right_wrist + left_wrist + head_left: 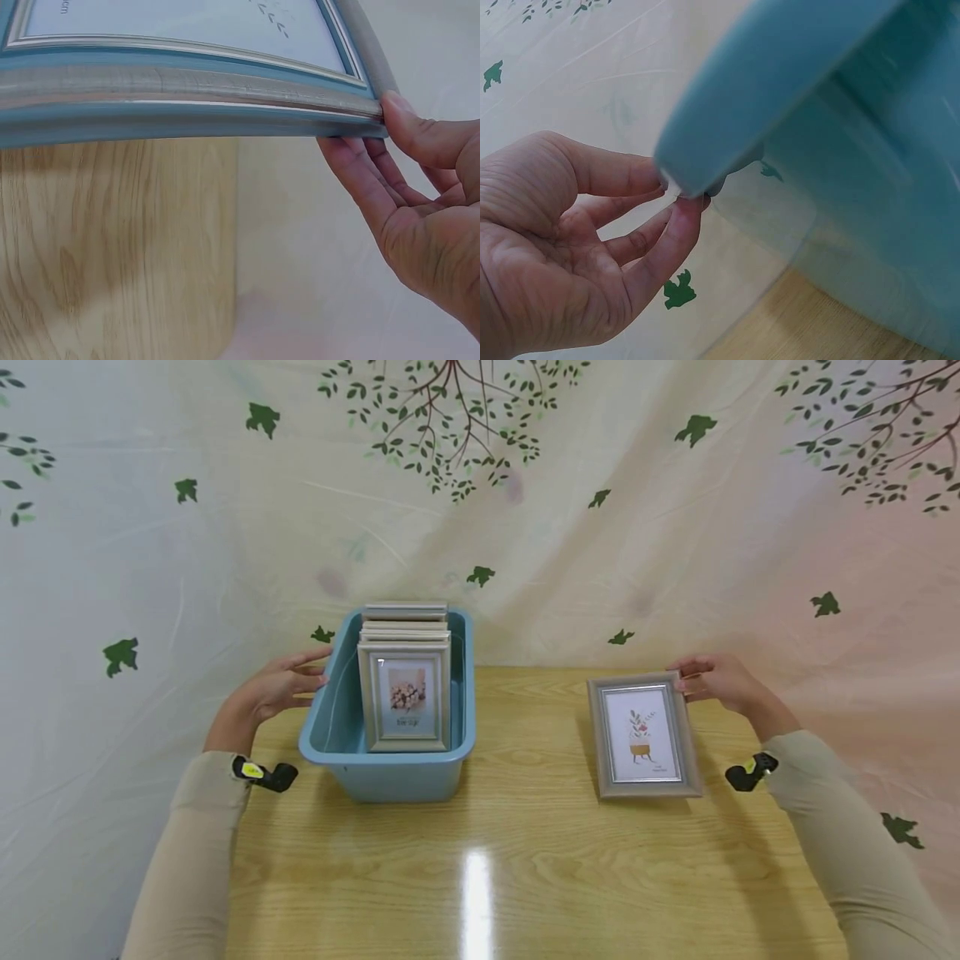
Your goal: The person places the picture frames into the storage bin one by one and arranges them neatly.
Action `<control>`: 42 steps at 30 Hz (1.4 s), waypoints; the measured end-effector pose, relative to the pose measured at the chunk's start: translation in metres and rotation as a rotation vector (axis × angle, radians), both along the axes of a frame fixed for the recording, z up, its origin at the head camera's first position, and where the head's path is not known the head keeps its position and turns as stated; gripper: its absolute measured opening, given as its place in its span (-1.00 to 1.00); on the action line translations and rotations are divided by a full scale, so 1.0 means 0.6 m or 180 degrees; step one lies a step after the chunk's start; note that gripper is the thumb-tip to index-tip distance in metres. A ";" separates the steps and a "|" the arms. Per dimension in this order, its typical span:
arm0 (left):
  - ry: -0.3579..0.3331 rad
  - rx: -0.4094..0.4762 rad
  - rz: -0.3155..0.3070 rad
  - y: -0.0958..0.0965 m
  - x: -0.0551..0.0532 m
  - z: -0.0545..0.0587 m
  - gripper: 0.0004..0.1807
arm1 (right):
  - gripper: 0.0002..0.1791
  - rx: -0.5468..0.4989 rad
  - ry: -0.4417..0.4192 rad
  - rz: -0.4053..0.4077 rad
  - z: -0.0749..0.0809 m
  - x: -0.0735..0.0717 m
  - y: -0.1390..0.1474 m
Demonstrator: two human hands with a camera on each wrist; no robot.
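Note:
My left hand (276,689) is at the left side of a light blue plastic bin (386,760). In the left wrist view its thumb and fingertips pinch the bin's rim (735,97). Several picture frames stand upright in the bin, one behind another; the front picture frame (405,695) shows a bouquet of flowers. My right hand (722,681) grips the top right corner of a grey-brown picture frame (645,733) with a potted-plant drawing. In the right wrist view the thumb lies on the face of the frame's border (195,82), with the fingers beneath.
A wood-grain table (525,860) lies under the bin and the held frame. Behind it hangs a pale cloth (540,543) printed with leaves and branches. A wrist camera (266,773) is strapped at the left cuff, and another wrist camera (752,772) at the right.

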State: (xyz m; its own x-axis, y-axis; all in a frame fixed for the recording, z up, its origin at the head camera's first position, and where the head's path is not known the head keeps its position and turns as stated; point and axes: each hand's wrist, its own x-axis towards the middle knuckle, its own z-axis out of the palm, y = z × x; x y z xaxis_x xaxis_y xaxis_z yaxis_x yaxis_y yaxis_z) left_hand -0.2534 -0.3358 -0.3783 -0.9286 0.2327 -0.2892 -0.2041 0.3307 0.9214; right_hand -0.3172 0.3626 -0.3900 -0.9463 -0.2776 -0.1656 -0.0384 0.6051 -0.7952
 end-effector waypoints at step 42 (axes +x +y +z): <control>-0.0013 -0.0001 0.0006 0.000 0.003 -0.001 -0.20 | -0.56 -0.0821 0.0576 -0.0416 0.104 -0.002 -0.214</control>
